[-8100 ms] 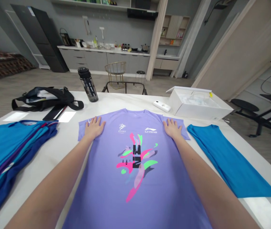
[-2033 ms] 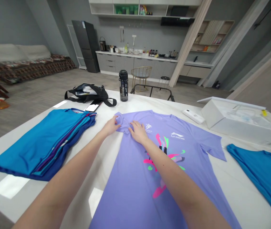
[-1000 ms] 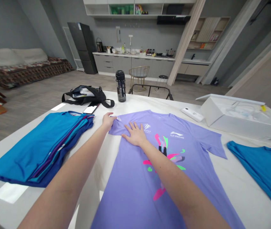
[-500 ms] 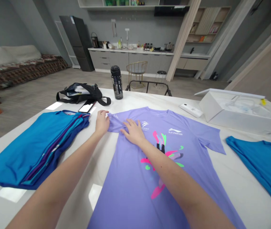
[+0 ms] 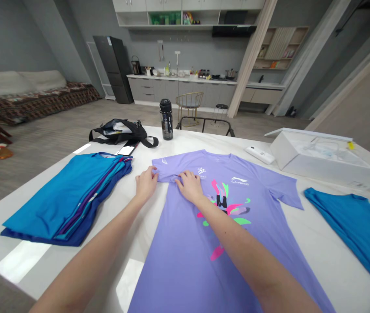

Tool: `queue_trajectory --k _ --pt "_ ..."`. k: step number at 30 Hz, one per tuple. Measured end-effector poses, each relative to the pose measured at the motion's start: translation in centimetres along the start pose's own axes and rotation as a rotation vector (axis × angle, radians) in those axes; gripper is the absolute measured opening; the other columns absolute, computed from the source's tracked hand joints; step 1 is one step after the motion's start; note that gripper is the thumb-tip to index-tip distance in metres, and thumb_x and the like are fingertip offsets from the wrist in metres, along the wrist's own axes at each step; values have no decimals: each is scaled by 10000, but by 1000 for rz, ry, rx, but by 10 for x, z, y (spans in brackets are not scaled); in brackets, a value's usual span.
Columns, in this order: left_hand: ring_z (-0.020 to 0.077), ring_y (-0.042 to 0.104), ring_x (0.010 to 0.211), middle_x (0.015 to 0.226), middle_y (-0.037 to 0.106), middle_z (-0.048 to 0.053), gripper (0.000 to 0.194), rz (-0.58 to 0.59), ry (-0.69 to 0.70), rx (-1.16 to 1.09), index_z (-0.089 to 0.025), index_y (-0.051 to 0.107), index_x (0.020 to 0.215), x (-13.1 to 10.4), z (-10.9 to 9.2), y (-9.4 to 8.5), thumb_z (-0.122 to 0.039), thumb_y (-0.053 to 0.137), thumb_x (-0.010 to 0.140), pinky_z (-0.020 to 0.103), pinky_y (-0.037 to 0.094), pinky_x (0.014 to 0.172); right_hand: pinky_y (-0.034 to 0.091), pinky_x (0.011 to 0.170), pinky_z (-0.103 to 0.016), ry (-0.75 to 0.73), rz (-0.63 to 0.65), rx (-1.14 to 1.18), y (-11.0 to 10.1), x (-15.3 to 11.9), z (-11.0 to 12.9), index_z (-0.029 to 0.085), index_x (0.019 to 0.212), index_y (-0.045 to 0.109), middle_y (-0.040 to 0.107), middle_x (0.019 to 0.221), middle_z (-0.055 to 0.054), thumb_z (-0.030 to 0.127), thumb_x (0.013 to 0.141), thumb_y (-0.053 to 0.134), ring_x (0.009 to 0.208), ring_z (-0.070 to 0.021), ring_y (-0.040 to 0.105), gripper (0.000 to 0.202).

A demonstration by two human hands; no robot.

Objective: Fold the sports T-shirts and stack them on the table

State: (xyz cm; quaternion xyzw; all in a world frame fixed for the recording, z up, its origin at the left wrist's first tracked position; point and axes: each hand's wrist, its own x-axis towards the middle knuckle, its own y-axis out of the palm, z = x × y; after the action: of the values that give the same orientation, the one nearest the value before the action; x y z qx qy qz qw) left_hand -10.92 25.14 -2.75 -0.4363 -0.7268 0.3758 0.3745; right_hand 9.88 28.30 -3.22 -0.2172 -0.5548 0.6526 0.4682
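Observation:
A lilac T-shirt lies spread face up on the white table, with a bright printed design on its chest. My left hand is closed on the lower corner of the sleeve on the left, thumb and fingers together at the hem. At the underarm end of that same sleeve, my right hand has its fingers bent and drawn together on the fabric. The sleeve lies mostly flat between the two hands. The shirt's bottom hem is out of view.
Left of the shirt sits a stack of folded blue shirts. Behind are a black bag, a phone and a dark bottle. A white device, an open white box and blue clothing are on the right.
The sleeve corner, lifted and creased before, now lies flatter. My left hand has lowered to its bottom corner. My right hand's fingers, spread before, have drawn in. The whole view has shifted slightly.

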Motion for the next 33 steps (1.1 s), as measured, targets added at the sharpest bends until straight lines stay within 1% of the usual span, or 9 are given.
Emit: queue_trajectory --k 5,7,10,13,16,20,24,27,33 --pt "316 637 1047 1018 715 114 274 47 66 180 -233 666 1111 -16 2 -3 -205 471 921 462 392 952 291 1078 -446 -16 36 -8 -6 -4 1 249 1309 604 611 1325 -95 496 1044 411 1232 -260 499 410" --pt "334 607 1113 1132 677 157 324 -1 129 246 -206 663 1166 -17 -1 -1 -180 462 914 480 396 983 286 1091 -456 -17 52 -6 -8 -6 3 256 1344 586 599 1354 -97 540 1025 436 1253 -270 490 453" --pt "306 564 1221 1303 604 171 443 -24 314 218 -181 599 1319 -6 -13 9 -124 405 925 433 391 1061 301 1098 -446 -29 51 25 -11 -6 6 258 1376 565 587 1386 -99 584 1013 429 1269 -269 492 506" --pt "274 523 1315 1441 533 165 435 63 403 122 -167 556 1381 20 -31 27 -195 362 993 383 368 1124 269 1146 -444 10 -4 28 -17 -3 -4 245 1392 555 559 1439 -108 571 1039 345 1323 -258 465 524" --pt "310 450 1403 1513 471 209 477 142 327 75 -143 526 1413 51 -46 46 -390 387 1028 453 322 1166 195 1194 -526 192 -76 -19 -33 3 -50 225 1433 524 482 1529 -126 554 1052 263 1412 -282 385 567" --pt "386 334 1479 1589 379 220 536 288 172 66 -188 501 1450 83 -51 62 -476 333 1030 635 250 1155 193 1173 -654 640 -127 -80 -67 -4 -162 196 1494 475 377 1606 -149 576 1034 215 1481 -352 290 651" --pt "390 231 1526 1648 291 184 569 331 134 75 -226 470 1489 98 -46 75 -510 342 1013 675 149 1173 126 1135 -764 859 16 -86 -85 -27 -255 246 1557 404 278 1663 -111 639 1001 207 1508 -398 223 709" --pt "358 191 1546 1672 248 151 599 316 131 85 -241 425 1526 108 -41 86 -530 323 1011 643 107 1200 57 1113 -803 813 91 -142 -80 -36 -280 297 1589 336 231 1682 -84 683 982 200 1529 -397 166 732" --pt "342 204 1546 1665 273 138 598 317 181 116 -225 433 1525 135 -33 92 -518 292 1023 628 105 1212 18 1123 -788 758 84 -195 -67 -24 -287 293 1611 283 202 1689 -101 730 963 185 1536 -392 141 788"
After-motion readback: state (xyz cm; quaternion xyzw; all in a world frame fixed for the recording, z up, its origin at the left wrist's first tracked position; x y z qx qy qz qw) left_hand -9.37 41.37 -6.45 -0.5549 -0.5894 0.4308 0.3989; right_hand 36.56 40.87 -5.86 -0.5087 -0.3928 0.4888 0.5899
